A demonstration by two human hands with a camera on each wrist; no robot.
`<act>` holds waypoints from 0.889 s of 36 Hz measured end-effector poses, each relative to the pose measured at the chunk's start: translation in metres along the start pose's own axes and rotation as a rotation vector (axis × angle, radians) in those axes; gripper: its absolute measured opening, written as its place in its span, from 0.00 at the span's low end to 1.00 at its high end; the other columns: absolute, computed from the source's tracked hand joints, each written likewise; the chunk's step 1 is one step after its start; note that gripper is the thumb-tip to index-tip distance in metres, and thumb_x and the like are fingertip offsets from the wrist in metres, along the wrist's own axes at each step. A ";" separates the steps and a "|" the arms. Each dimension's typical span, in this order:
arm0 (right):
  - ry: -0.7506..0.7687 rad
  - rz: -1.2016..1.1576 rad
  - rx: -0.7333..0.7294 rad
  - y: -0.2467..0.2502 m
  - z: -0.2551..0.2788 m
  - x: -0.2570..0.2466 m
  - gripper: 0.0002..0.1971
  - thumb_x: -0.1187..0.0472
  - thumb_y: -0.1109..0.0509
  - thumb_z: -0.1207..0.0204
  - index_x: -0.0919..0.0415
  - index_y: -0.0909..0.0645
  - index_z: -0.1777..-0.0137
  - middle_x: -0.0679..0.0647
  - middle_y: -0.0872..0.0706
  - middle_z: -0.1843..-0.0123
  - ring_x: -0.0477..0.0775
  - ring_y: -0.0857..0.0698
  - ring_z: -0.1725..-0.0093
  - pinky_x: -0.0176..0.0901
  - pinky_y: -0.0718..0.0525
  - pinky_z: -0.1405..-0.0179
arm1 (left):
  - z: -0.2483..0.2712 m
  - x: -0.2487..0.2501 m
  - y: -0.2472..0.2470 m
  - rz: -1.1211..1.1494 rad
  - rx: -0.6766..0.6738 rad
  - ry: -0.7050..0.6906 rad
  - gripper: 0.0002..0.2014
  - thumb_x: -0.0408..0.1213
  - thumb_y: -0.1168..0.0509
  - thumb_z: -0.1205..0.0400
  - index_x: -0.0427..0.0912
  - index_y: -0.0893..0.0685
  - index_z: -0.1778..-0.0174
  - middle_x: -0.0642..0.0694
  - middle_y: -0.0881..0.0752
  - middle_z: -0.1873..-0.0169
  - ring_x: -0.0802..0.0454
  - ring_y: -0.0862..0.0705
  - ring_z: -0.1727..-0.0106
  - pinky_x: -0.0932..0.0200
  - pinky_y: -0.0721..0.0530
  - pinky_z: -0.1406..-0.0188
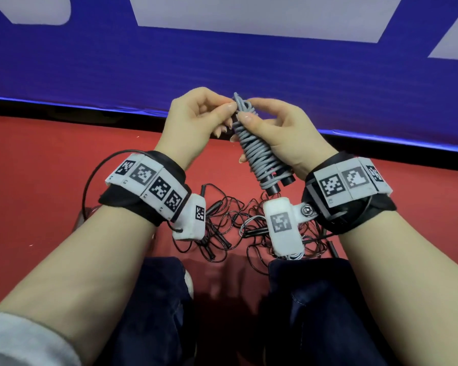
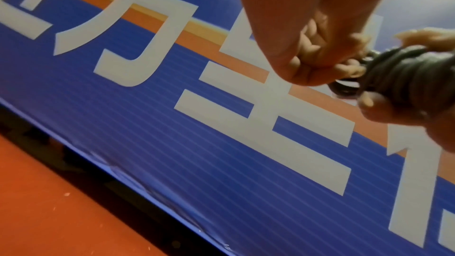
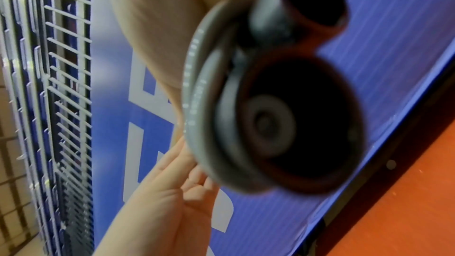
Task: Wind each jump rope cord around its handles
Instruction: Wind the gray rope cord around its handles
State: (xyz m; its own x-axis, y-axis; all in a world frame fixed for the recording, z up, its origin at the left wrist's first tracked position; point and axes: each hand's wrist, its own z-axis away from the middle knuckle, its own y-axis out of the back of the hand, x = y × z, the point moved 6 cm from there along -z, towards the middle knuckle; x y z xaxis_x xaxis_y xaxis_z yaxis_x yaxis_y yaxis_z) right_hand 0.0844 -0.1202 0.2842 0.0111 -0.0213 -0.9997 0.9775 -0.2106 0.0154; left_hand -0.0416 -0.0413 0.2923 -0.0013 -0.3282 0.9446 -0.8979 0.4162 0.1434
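Observation:
A grey jump rope cord (image 1: 257,151) is wound in many turns round two black handles (image 1: 279,184) held together, tilted with the butt ends toward me. My right hand (image 1: 273,130) grips this bundle, thumb across the coils. My left hand (image 1: 209,114) pinches the cord's end loop (image 1: 239,100) at the top of the bundle. In the left wrist view the left hand (image 2: 317,59) pinches beside the dark coils (image 2: 403,73). The right wrist view is filled by the blurred handle ends (image 3: 295,127) and a grey cord turn (image 3: 197,89).
A tangled heap of thin black jump ropes (image 1: 230,223) with black handles lies on the red floor (image 1: 50,159) between my knees (image 1: 154,307). A blue banner with white lettering (image 1: 222,56) stands just ahead. A wire rack (image 3: 49,85) stands to one side.

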 end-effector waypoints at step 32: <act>0.114 0.421 0.283 0.008 -0.012 0.011 0.25 0.44 0.30 0.27 0.55 0.18 0.32 0.51 0.10 0.45 0.48 0.13 0.54 0.55 0.13 0.47 | 0.012 -0.018 -0.037 0.192 0.077 0.203 0.10 0.40 0.35 0.17 0.52 0.09 0.59 0.53 0.11 0.51 0.48 0.14 0.39 0.45 0.20 0.32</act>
State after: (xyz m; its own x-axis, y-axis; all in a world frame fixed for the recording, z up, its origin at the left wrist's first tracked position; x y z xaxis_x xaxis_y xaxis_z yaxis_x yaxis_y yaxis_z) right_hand 0.0950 -0.1100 0.2729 0.4293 -0.0577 -0.9013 0.7881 -0.4634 0.4051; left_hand -0.0139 -0.0605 0.2670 -0.0935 -0.0699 0.9932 -0.9204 0.3864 -0.0594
